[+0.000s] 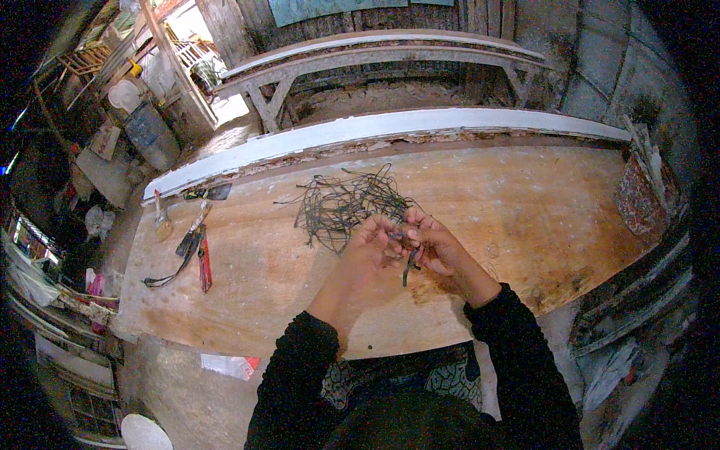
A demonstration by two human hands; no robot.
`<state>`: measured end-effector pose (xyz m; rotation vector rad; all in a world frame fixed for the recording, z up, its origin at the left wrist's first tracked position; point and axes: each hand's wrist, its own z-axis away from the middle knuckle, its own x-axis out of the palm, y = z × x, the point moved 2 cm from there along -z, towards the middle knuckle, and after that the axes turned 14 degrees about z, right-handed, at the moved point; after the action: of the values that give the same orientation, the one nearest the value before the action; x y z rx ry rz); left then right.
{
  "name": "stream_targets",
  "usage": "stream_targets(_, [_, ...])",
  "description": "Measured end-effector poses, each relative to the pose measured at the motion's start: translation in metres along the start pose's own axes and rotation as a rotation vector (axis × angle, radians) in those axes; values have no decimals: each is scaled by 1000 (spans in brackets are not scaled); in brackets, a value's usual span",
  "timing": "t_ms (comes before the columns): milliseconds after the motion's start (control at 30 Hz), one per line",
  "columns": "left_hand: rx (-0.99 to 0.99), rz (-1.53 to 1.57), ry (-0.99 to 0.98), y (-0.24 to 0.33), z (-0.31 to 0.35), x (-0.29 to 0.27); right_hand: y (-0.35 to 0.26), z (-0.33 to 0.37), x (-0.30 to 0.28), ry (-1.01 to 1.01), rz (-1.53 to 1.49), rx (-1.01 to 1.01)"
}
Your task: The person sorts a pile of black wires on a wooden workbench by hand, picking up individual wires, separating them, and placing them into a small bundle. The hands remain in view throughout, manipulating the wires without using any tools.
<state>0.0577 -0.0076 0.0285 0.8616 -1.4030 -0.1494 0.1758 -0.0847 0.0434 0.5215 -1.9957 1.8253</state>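
My left hand (367, 251) and my right hand (439, 246) meet over the wooden tabletop (525, 217), both pinching a short dark strip of wire (409, 262) that hangs down between them. Just beyond my fingers lies a loose tangle of thin dark wires (341, 204) spread on the wood. My forearms in black sleeves come up from the lower edge.
At the table's left end lie red-handled pliers (204, 262), a dark-handled tool (191, 234) and a wooden-handled brush (162, 219). A white-painted board (390, 127) runs along the far edge, with a bench (390, 52) behind. A patterned cloth (637, 196) hangs at the right end.
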Motion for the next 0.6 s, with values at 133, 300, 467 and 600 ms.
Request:
stream_targets(133, [149, -328, -30, 2, 1, 8, -2, 1, -2, -5, -1, 29])
stream_targets(300, [178, -500, 71, 0, -3, 1, 4, 0, 0, 57, 156, 0])
stream_targets(467, [191, -504, 108, 5, 1, 7, 7, -1, 1, 64, 164, 4])
stream_targets(600, [86, -289, 151, 0, 0, 2, 2, 1, 9, 46, 110, -1])
